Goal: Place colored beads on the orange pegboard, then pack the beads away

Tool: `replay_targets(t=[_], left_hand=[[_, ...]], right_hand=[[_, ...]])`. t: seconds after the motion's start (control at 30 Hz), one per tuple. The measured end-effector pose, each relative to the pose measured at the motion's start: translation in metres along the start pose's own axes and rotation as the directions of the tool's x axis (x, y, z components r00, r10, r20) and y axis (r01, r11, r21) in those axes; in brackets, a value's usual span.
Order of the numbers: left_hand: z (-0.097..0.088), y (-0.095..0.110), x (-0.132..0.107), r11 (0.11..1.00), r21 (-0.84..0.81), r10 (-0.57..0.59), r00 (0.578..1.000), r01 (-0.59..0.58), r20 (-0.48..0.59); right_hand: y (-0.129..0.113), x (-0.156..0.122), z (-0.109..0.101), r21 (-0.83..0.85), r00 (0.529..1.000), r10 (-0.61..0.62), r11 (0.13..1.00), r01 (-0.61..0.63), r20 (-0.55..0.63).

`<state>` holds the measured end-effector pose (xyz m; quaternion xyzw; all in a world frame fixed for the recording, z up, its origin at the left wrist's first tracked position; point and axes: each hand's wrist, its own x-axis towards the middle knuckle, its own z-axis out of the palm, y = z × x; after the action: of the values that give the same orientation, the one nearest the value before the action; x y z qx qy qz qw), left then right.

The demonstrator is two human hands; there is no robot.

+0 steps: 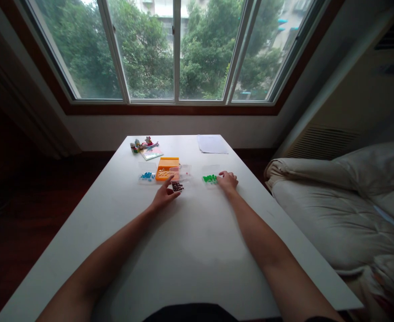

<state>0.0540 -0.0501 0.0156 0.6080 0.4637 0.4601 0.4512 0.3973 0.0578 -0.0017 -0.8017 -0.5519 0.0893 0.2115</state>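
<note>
My left hand (165, 194) is at the left side of a small clear box of dark brown pieces (177, 187), its forefinger along the back and its thumb at the front edge. At the right end of a clear box of bright green pieces (210, 179), my right hand (228, 181) has curled fingers against the edge; the fingertips are partly hidden. Behind my left hand stands an open orange case (169, 162) with pale pieces in it. A clear box with blue pieces (147, 176) lies to its left, and another open clear box (185, 171) to its right.
Small colourful figurines (142, 144) and a flat pastel card (152, 153) lie at the back left of the white table (190, 250). White paper sheets (212, 144) rest at the back right. A cushioned sofa (344, 210) stands beyond the right edge, with a window behind the table.
</note>
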Motion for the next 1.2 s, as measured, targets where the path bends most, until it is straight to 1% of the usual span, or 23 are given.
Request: replay_targets(t=[0.1, 0.2, 0.27, 0.37, 0.43, 0.57, 0.73, 0.87, 1.03, 1.2], left_hand=[[-0.001, -0.002, 0.0, 0.991, 0.125, 0.037, 0.999, -0.039, 0.017], [0.0, -0.006, 0.0, 0.973, 0.196, 0.126, 0.992, -0.125, 0.007], [-0.001, -0.009, 0.001, 0.947, 0.274, 0.169, 0.985, -0.167, 0.014], [-0.002, -0.013, 0.003, 0.902, 0.387, 0.185, 0.982, -0.188, 0.046], [-0.003, -0.015, 0.004, 0.888, 0.42, 0.179, 0.982, -0.184, 0.051], [-0.003, -0.018, 0.004, 0.9, 0.4, 0.172, 0.984, -0.172, 0.035], [-0.002, -0.018, 0.003, 0.887, 0.419, 0.193, 0.98, -0.194, 0.046], [-0.002, -0.017, 0.003, 0.89, 0.418, 0.187, 0.982, -0.184, 0.033], [-0.003, -0.016, 0.004, 0.897, 0.408, 0.177, 0.984, -0.168, 0.017], [-0.002, -0.018, 0.005, 0.909, 0.375, 0.185, 0.982, -0.18, 0.023]], right_hand=[[-0.005, -0.003, 0.002, -0.003, 0.998, -0.059, 0.998, 0.06, 0.014], [-0.012, -0.01, 0.004, -0.005, 0.986, -0.155, 0.988, 0.156, 0.059], [-0.018, -0.017, 0.005, 0.009, 0.971, -0.221, 0.975, 0.221, 0.095], [-0.025, -0.027, 0.006, 0.032, 0.94, -0.314, 0.949, 0.313, 0.135], [-0.028, -0.032, 0.008, 0.042, 0.924, -0.353, 0.935, 0.351, 0.148], [-0.029, -0.034, 0.009, 0.117, 0.92, -0.356, 0.933, 0.34, 0.164], [-0.029, -0.035, 0.007, 0.218, 0.931, -0.351, 0.921, 0.324, 0.099], [-0.029, -0.033, 0.004, 0.28, 0.933, -0.352, 0.905, 0.319, 0.074], [-0.03, -0.029, -0.002, 0.453, 0.93, -0.352, 0.85, 0.27, 0.108], [-0.037, -0.032, -0.011, 0.516, 0.923, -0.384, 0.793, 0.324, 0.011]])
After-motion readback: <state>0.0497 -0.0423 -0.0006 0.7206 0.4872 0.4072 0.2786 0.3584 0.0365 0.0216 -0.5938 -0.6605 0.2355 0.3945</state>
